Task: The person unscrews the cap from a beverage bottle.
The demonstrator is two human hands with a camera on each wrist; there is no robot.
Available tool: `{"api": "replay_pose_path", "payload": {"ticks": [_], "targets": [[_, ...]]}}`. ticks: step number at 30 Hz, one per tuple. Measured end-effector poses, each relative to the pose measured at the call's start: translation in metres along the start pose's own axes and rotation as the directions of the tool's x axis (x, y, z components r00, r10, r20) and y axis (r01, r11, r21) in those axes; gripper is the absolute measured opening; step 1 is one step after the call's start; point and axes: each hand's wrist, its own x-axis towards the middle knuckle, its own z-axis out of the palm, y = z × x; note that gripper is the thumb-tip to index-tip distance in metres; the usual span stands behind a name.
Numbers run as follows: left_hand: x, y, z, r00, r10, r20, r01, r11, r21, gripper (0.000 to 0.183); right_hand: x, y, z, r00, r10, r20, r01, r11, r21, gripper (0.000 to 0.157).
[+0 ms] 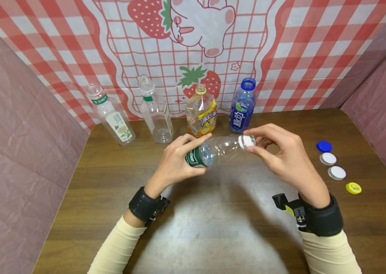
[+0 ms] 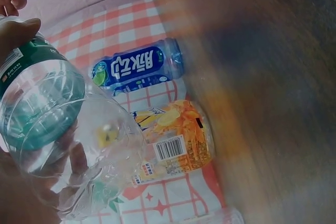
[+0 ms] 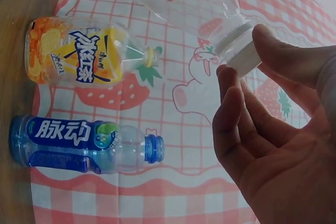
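Observation:
A clear plastic bottle (image 1: 225, 149) with a green label is held tilted nearly sideways above the table, its neck toward the right. My left hand (image 1: 182, 158) grips it around the labelled lower part. At the neck, the thumb and fingers of my right hand (image 1: 278, 152) pinch the white cap (image 3: 243, 51), which sits at the bottle's mouth. Whether the cap is threaded on, I cannot tell. In the left wrist view the bottle's body (image 2: 79, 129) fills the left side, and its cap end is hidden.
Along the back stand two clear bottles (image 1: 119, 127) (image 1: 158, 118), a yellow-labelled tea bottle (image 1: 201, 114) and a blue bottle (image 1: 242, 108), all capless. At right lie a blue cap (image 1: 324, 146), two white caps (image 1: 328, 158) (image 1: 337, 173) and a yellow cap (image 1: 353, 188) on the wooden table (image 1: 213, 236).

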Motion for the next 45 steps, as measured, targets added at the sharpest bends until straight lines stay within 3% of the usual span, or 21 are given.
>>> {"api": "replay_pose_path", "payload": {"ticks": [10,17,23,28,31,35,39,45], "targets": [[0.0006,0.0025,0.0034,1.000,0.002,0.005,-0.002,0.999,-0.042,0.089,0.0000,-0.0057,-0.0038,0.999,0.001,-0.032,0.000,0.999,0.033,0.040],[-0.0004,0.0029,0.0048,1.000,0.002,-0.012,-0.003,0.998,-0.058,0.088,0.0000,-0.0088,-0.0040,0.990,0.136,-0.034,-0.136,0.991,-0.006,0.048],[-0.0003,0.0024,0.0055,0.999,0.022,-0.033,-0.024,0.999,-0.043,0.088,-0.0011,-0.0102,-0.0034,0.958,0.286,-0.008,-0.286,0.958,-0.016,0.029],[0.0004,0.0034,0.0050,0.999,0.034,-0.041,-0.034,0.999,-0.016,0.087,-0.0007,-0.0099,0.0008,0.935,0.354,-0.010,-0.353,0.935,0.021,0.022],[0.0000,0.0041,0.0048,0.999,0.038,-0.039,-0.037,0.999,0.015,0.087,-0.0002,-0.0094,0.0028,0.941,0.337,-0.014,-0.337,0.942,0.009,0.018],[-0.0004,0.0031,0.0052,0.999,0.039,-0.037,-0.037,0.999,0.038,0.088,-0.0006,-0.0079,0.0018,0.972,0.235,-0.004,-0.235,0.972,-0.023,0.013],[-0.0007,0.0011,0.0048,0.999,0.030,-0.037,-0.029,0.999,0.036,0.088,-0.0005,-0.0063,-0.0019,0.994,0.109,0.025,-0.108,0.994,-0.026,0.028],[-0.0012,-0.0004,0.0054,1.000,0.018,-0.014,-0.018,1.000,0.010,0.089,0.0003,-0.0041,-0.0064,0.999,-0.016,0.047,0.016,1.000,0.013,0.041]]}}
